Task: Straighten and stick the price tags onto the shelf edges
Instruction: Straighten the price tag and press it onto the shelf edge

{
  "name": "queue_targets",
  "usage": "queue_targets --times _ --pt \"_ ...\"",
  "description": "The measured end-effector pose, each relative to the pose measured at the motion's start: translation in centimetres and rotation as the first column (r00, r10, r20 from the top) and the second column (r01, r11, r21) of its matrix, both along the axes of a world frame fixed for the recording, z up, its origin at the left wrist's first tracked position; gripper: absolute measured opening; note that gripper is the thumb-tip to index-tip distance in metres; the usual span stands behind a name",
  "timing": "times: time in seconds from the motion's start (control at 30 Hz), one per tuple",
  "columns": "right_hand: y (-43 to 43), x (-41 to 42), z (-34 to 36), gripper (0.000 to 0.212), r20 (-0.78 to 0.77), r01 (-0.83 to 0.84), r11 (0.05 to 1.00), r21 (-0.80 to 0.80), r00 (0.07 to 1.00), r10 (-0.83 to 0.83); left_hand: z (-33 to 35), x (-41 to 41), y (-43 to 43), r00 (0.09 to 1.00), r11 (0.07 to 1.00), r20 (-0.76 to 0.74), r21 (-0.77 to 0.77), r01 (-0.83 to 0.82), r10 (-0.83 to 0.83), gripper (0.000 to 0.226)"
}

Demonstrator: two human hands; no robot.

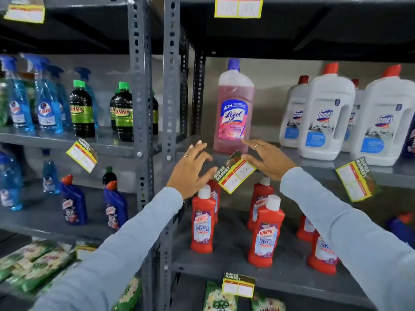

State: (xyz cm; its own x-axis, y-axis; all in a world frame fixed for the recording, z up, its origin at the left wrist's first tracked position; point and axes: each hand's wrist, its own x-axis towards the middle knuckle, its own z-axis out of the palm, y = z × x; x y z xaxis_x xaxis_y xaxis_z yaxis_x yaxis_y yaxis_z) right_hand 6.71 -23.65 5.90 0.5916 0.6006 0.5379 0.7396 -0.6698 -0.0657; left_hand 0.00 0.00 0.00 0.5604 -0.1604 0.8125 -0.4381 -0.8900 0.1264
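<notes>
A crooked price tag (234,171) is being framed between two hands at the front edge of a grey metal shelf (314,163). The tag is hanging tilted, its right end raised and its lower left corner dropping in front of the shelf below. The left hand (190,169) is being held open with the fingers spread, and the thumb tip is lying right at the tag's left end, by the dark "SUPER MARKET" strip; whether it is actually touching cannot be told. The right hand (268,160) is also being held open, palm down, with the thumb lying against the tag's upper right edge and the remaining fingers stretched leftwards above the tag. Nothing is being clasped by either hand; the tag is lying in the gap between the two thumbs.

Just behind the tag, a pink Lizol bottle (234,108) is standing upright on the shelf, and its base is being nearly met by the right fingertips. White Domex bottles (327,113) are being displayed further right. Red Harpic bottles (203,221) are standing on the shelf beneath the tag. Two other tilted tags are hanging from shelf edges, one at the left (82,154) and one at the right (356,181).
</notes>
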Motion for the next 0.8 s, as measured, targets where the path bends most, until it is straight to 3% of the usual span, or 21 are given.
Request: queue_targets --times 0.17,0.4,0.63,0.8 --pt "0.1 0.9 -1.3 0.061 -0.083 0.042 0.997 0.060 0.996 -0.037 -1.4 1.3 -0.3 0.999 0.997 -0.053 -0.075 -0.001 -0.003 0.032" --pt "1.9 0.9 -1.0 0.034 -0.188 -0.119 0.936 0.331 0.964 0.189 -2.1 2.5 -0.7 0.999 0.972 -0.028 -0.233 0.037 -0.044 0.040" --pt "2.4 -0.1 1.0 0.020 -0.052 -0.029 0.957 0.290 0.998 0.046 -0.9 2.6 -1.2 1.000 0.973 0.010 -0.228 0.023 -0.021 0.027" --pt "3.1 -0.2 0.9 0.018 -0.142 -0.024 0.990 0.137 0.989 0.044 -1.5 2.1 -0.9 0.994 0.974 -0.104 -0.224 -0.045 0.022 0.021"
